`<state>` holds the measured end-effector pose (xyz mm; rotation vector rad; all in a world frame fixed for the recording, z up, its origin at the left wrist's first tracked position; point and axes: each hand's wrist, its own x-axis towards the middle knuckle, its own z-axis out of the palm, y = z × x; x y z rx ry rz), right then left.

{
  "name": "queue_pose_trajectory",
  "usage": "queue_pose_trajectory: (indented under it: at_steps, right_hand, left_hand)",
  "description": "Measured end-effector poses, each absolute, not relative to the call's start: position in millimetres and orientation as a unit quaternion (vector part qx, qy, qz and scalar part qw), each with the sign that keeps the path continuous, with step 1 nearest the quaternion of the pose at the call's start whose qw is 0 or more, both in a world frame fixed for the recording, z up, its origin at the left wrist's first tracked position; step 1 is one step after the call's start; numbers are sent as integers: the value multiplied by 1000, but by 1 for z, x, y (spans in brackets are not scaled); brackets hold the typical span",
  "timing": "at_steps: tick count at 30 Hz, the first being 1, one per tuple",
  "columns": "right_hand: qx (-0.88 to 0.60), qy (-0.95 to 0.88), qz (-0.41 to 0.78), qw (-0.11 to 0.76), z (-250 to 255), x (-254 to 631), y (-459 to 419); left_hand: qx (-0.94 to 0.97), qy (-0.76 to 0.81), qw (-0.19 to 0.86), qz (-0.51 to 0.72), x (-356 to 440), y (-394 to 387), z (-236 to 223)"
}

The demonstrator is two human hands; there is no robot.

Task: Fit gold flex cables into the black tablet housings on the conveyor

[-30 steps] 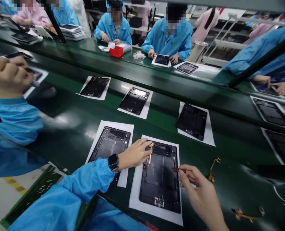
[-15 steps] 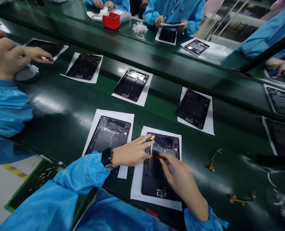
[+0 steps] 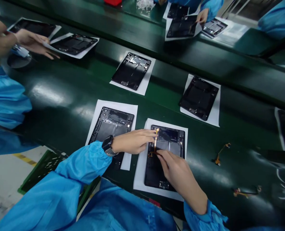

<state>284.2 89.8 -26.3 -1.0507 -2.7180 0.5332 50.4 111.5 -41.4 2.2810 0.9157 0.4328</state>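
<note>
"Why is the left hand (image 3: 132, 141) reaching with its fingers loose and apart?"
"They touch the top of the gold strip (image 3: 155, 143), maybe so it can't slide. The strip lies along the left side of the black tablet shell (image 3: 155, 173)."
"And the right hand (image 3: 178, 168)?"
"Its fingers pinch a thin brown tool (image 3: 153, 153) at the strip's low end, maybe because that spot is tiny."
"Why white paper (image 3: 139, 176) under the shell?"
"Maybe it stops scratches from the worktop (image 3: 166, 106)."
</note>
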Motion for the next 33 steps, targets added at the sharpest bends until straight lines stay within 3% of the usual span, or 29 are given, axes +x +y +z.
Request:
queue_pose_trajectory:
  at_steps: [8, 20, 26, 33]
  right_hand:
    - [-338, -924, 150, 96, -34, 271, 75]
    - [-384, -866, 223, 231, -42, 284, 67]
    - [-359, -890, 186, 211, -46, 277, 61]
    - [-348, -923, 111, 117, -34, 255, 68]
  left_hand:
    - [866, 354, 320, 150, 50, 112, -44]
    - [878, 344, 307, 130, 50, 110, -45]
    - [882, 351, 291, 117, 52, 109, -44]
    - [885, 356, 276, 122, 55, 110, -46]
